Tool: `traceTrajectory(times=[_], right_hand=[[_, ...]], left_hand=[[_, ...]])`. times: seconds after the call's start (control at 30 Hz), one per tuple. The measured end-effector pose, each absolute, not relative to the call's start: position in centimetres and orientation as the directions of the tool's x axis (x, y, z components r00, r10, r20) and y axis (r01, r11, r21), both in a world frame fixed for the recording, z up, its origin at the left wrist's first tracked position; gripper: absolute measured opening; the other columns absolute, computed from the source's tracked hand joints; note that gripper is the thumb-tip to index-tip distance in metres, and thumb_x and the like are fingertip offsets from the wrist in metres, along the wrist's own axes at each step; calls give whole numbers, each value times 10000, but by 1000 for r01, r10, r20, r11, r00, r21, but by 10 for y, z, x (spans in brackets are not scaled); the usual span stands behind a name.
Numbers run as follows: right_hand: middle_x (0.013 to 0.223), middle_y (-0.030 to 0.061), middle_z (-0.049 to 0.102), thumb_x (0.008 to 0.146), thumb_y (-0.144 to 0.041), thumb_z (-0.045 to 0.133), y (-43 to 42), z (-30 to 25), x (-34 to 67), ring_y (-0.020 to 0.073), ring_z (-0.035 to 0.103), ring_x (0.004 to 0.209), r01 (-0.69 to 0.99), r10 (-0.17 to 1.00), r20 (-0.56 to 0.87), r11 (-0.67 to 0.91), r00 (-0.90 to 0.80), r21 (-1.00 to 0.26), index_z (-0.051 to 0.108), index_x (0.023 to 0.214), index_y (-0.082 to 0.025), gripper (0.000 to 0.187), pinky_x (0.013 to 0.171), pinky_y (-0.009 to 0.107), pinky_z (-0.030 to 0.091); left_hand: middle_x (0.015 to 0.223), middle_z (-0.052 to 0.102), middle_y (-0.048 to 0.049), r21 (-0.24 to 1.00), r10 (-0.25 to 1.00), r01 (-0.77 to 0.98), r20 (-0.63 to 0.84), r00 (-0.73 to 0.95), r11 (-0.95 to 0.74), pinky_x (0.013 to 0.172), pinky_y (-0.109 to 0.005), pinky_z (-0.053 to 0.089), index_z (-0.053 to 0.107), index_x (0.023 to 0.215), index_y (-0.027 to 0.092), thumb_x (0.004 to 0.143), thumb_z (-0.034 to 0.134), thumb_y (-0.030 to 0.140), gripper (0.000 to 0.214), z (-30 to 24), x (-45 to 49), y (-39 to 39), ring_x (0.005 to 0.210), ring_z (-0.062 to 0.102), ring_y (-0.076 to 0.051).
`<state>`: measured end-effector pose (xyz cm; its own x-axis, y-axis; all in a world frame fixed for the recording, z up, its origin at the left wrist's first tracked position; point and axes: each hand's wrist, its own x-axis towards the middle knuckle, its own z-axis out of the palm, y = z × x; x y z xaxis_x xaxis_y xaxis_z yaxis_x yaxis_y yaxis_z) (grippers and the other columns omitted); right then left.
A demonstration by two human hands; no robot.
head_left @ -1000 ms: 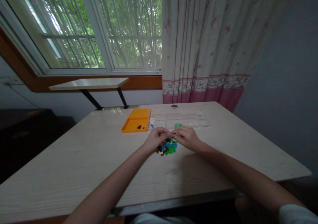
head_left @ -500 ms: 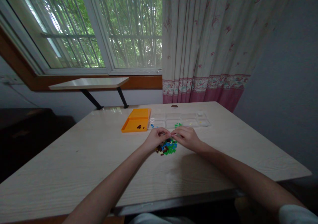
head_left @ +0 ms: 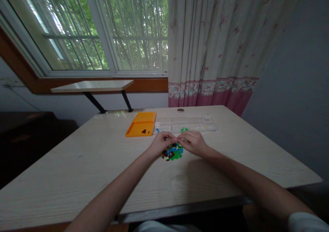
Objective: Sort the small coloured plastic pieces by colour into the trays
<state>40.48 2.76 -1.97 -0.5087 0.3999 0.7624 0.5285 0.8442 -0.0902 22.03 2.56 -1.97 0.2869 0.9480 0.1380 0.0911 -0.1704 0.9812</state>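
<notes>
I saw a small pile of tiny brown, blue, green and cream bits, shiny like plastic [head_left: 173, 153], on the pale wooden table [head_left: 89, 177], just below the hands; I guessed each bit was light, stiff and hard to break, but slick and quick to skip away; the best hold, I thought, was a soft pinch on two sides. The bare left hand [head_left: 162, 143] and bare right hand [head_left: 193, 142] met over the pile's far side, fingers bunched, tips touching or nearly so; I could not tell how tight each grip was, or whether it had hold of a bit. The open orange plastic box [head_left: 135, 131] sat past the left hand; the clear plastic tray with little walls [head_left: 178, 120] lay just past both, its edges easy to bump; the table's near edge was well apart from the pile; the wood ran wide on both sides.
</notes>
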Motion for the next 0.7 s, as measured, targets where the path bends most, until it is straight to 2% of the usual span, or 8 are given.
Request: traceTrajectory(times=[0.2, 0.37, 0.57, 0.7], right_hand=[[750, 32, 652, 823, -243, 516, 25, -18, 404, 127, 589, 716, 524, 410, 752, 845, -516, -101, 612, 807, -181, 115, 663, 237, 400], [734, 25, 649, 805, -217, 542, 24, -9, 408, 110, 584, 671, 503, 399, 809, 851, -432, -151, 612, 799, -180, 80, 637, 220, 419], [721, 31, 648, 781, -169, 564, 26, 7, 430, 103, 565, 626, 493, 316, 887, 862, -338, -119, 609, 791, -178, 47, 592, 213, 435], [736, 30, 648, 767, -146, 576, 27, 10, 438, 90, 531, 566, 497, 296, 899, 862, -324, -105, 607, 818, -178, 68, 547, 207, 428]], left_hand=[[487, 480, 32, 977, 944, 106, 144, 296, -182, 407, -166, 258, 615, 681, 103, 620, 678, 420, 328, -19, 221, 25, 424, 369, -47], [477, 466, 45, 976, 946, 150, 108, 307, -160, 386, -167, 213, 610, 739, 109, 644, 641, 453, 359, -2, 207, 26, 386, 312, -35], [574, 557, 11, 912, 811, 379, -100, 576, -157, 456, -164, 296, 629, 684, 110, 621, 651, 283, 185, 26, 171, 26, 486, 419, -59], [585, 543, 14, 863, 738, 465, -181, 650, -198, 477, -166, 303, 632, 704, 109, 623, 616, 199, 122, 20, 163, 28, 514, 428, -70]])
